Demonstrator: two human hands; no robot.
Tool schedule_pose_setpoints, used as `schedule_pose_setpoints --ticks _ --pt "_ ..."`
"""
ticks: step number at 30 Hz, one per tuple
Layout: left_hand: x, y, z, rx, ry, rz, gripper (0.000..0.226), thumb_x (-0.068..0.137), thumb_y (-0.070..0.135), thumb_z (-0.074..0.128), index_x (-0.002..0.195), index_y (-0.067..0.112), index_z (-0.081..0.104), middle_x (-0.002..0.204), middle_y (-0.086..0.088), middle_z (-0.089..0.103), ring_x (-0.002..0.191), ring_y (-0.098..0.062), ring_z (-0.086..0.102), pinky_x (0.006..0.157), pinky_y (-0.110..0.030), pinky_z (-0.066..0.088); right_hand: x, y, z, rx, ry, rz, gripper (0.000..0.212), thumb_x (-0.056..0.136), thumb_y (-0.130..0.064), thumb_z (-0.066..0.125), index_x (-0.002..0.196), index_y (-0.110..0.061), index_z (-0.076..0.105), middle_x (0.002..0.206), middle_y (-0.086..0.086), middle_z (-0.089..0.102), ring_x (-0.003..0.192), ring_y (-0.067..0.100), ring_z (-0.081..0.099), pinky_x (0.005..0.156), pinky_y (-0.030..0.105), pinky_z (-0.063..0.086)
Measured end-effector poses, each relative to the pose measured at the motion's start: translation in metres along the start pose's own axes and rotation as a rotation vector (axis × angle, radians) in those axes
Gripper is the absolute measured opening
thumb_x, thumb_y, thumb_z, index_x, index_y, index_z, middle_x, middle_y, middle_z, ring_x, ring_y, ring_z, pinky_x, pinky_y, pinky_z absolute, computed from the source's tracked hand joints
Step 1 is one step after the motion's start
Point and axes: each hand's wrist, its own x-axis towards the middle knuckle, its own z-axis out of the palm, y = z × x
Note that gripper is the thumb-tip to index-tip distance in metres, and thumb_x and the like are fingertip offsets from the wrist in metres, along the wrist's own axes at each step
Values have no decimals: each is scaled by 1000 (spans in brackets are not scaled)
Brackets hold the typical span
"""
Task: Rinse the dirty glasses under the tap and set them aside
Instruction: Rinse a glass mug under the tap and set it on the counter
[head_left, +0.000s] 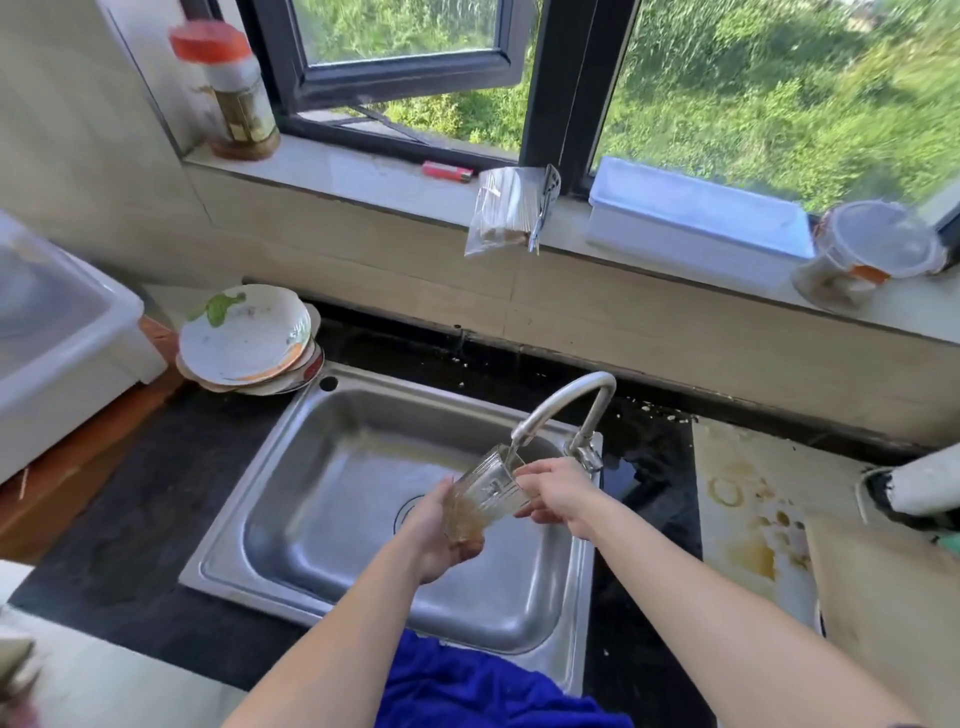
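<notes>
While gripping the glass (488, 493) (2 holds: left hand (431, 538) low, right hand (558, 499) high), tip it under the tap (563, 402).

A black stone countertop (130, 519) holds a sunken stainless-steel sink (291, 431) in its middle. A stack of dirty white plates (244, 340) sits at the sink's back left corner. A stained beige board (748, 519) lies toward the countertop's right edge.

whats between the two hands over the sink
The ribbed glass, tilted with its mouth under the tap; left hand grips its base, right hand its rim end. Seen in the head view.
</notes>
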Motion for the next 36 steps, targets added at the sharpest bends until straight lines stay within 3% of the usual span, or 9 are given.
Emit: schedule_pose_setpoints --ticks 4,7,10,15,18,22,25,30,36 --pt "3 7 1 -178 -14 101 22 94 27 43 93 16 62 89 -9 68 72 -25 61 63 -34 47 4 -2 2 4 -4 -1 10 90 -2 63 100 1 65 86 21 72 75 29 74 52 24 55" --pt "2 9 1 -112 -3 81 30 95 30 40 94 12 64 81 -10 65 64 -24 55 55 -29 38 5 -7 -1 -21 -22 -4 14 92 -10 62 97 3 66 85 20 72 71 25 74 55 27 56" --pt "3 7 2 -18 48 11 37 96 35 35 89 9 60 70 -12 61 54 -25 52 52 -28 32 9 -15 -5 -52 -47 -31 16 93 -13 61 107 -7 63 103 15 69 70 21 72 50 24 53" --pt "9 4 4 -206 70 59 36 95 35 34 97 9 60 89 -17 64 70 -29 57 64 -35 44 15 -12 -6 -70 -61 -38 20 87 6 58 103 -5 62 89 17 70 72 29 72 50 24 54" --pt "10 6 2 -222 58 135 24 91 28 42 87 12 59 82 -11 64 69 -25 55 62 -32 42 14 -8 -4 -41 -40 -23 10 83 5 62 92 -1 61 75 17 69 63 24 70 50 25 54" --pt "9 9 -5 -116 48 69 35 95 39 45 94 11 66 80 -10 65 60 -25 54 53 -28 36 12 -18 -3 -78 -105 -17 13 86 -12 69 93 -7 58 88 13 70 65 20 70 49 24 52" --pt "11 9 -8 -23 25 -1 44 93 48 44 94 9 65 74 -11 62 56 -24 53 50 -27 38 14 -24 -1 -88 -110 -66 24 86 -9 71 107 -11 60 99 10 69 69 20 70 51 23 53" --pt "5 12 -2 -209 -16 90 25 90 27 46 92 8 63 90 -15 65 75 -29 58 67 -37 47 17 -17 2 -104 -13 -68 4 87 1 64 87 -1 67 82 17 71 65 22 69 57 26 58" --pt "6 14 -6 -115 52 50 36 94 41 45 92 12 67 81 -11 67 59 -24 54 56 -29 34 13 -18 0 -302 41 -143 20 78 -29 75 76 -14 63 73 2 71 64 17 65 57 28 49"
